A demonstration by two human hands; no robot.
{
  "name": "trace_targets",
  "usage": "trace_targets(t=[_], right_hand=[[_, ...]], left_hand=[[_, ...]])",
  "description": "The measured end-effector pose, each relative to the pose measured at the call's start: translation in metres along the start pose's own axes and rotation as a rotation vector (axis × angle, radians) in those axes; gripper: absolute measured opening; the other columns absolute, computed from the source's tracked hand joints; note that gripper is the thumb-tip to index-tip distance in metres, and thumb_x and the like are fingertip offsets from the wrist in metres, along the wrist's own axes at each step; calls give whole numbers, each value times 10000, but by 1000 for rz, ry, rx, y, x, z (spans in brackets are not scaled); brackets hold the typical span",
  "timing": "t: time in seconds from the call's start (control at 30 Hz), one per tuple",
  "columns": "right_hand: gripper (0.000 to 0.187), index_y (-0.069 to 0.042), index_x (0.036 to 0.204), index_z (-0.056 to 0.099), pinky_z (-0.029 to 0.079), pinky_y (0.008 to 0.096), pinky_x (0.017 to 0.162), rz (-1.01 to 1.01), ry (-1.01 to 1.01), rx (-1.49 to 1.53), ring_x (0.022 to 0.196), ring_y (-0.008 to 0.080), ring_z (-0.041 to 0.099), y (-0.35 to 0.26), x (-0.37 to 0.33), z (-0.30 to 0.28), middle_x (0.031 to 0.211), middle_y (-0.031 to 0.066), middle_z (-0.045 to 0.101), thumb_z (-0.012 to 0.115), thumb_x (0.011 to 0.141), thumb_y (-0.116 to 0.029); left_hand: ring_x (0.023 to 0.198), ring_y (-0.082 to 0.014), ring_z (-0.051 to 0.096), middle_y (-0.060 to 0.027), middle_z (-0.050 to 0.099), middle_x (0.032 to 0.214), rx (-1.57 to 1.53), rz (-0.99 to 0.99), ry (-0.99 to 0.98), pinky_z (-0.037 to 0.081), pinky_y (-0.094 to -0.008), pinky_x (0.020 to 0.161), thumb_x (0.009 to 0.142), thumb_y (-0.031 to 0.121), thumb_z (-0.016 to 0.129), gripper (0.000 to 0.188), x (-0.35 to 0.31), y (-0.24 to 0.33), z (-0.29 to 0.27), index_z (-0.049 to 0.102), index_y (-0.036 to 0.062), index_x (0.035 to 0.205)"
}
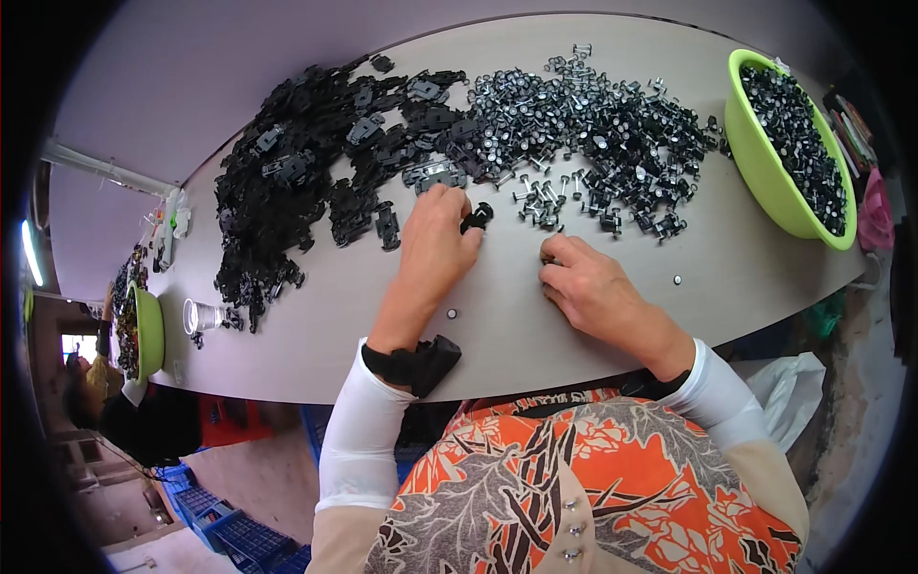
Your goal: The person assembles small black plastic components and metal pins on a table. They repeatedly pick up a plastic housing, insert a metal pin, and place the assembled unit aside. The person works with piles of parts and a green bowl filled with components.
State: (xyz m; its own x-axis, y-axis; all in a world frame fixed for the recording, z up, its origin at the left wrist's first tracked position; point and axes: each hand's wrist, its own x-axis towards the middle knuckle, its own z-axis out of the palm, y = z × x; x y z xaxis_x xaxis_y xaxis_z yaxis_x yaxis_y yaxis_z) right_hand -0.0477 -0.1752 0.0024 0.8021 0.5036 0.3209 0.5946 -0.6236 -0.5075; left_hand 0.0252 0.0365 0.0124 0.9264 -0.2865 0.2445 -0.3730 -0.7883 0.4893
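My left hand [435, 234] is closed on a small black toy car chassis [469, 222], with a dark wheel [485, 209] showing at its right end. My fingers hide most of the piece. To the right, my right hand [595, 287] has its fingers pinched just above the table; whatever they hold, if anything, is hidden. Beyond it spreads a heap of small wheel-and-axle sets [631, 143], silver and black. A pile of black toy car chassis [277, 177] lies to the left, and a grey one [435, 174] rests just past my left fingertips.
At the right edge stands a lime-green basin [765, 172] full of wheel sets. Two loose wheels [452, 314] [677, 279] lie on the table [535, 344]. A clear cup [201, 316] lies tipped at left. Farther left, another person [143, 421] sits by a second green basin [148, 335].
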Motion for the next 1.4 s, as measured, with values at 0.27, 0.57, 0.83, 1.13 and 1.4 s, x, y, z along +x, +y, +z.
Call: trace_targets(t=[0.27, 0.57, 0.83, 1.13, 1.4], right_hand=[[347, -32, 1011, 597, 507, 364, 703, -21, 247, 250, 866, 290, 601, -7, -5, -25, 1008, 100, 593, 700, 681, 7], [537, -50, 1157, 578, 514, 350, 691, -154, 252, 119, 838, 276, 597, -10, -18, -34, 990, 85, 611, 715, 645, 36], [461, -37, 1073, 606, 515, 342, 641, -171, 308, 215, 775, 270, 597, -10, -28, -29, 888, 74, 593, 694, 633, 68], [418, -27, 1053, 607, 507, 340, 635, -167, 369, 249, 765, 264, 600, -5, -29, -14, 868, 77, 590, 697, 654, 60], [295, -20, 1003, 601, 496, 363, 661, 127, 273, 82, 785, 286, 596, 25, -16, -45, 856, 109, 590, 655, 715, 15]], left_hand=[[628, -147, 648, -61, 635, 789, -1267, -556, -407, 542, -257, 546, 792, -9, 668, 131, -33, 37, -15, 580, 1, 889], [639, -147, 645, -74, 652, 790, -1616, -649, -652, 533, -259, 556, 841, 73, 680, 153, -39, 46, 7, 627, -11, 957], [620, -121, 622, -58, 655, 783, -1571, -586, -771, 501, -221, 550, 859, 115, 681, 137, -32, 49, 8, 640, 10, 935], [595, -105, 605, -52, 650, 772, -1617, -588, -809, 478, -210, 525, 870, 132, 676, 137, -29, 44, 24, 637, 10, 921], [614, -150, 658, -93, 661, 820, -1472, -633, -678, 553, -245, 543, 907, 126, 621, 133, -23, 45, 27, 611, -2, 937]])
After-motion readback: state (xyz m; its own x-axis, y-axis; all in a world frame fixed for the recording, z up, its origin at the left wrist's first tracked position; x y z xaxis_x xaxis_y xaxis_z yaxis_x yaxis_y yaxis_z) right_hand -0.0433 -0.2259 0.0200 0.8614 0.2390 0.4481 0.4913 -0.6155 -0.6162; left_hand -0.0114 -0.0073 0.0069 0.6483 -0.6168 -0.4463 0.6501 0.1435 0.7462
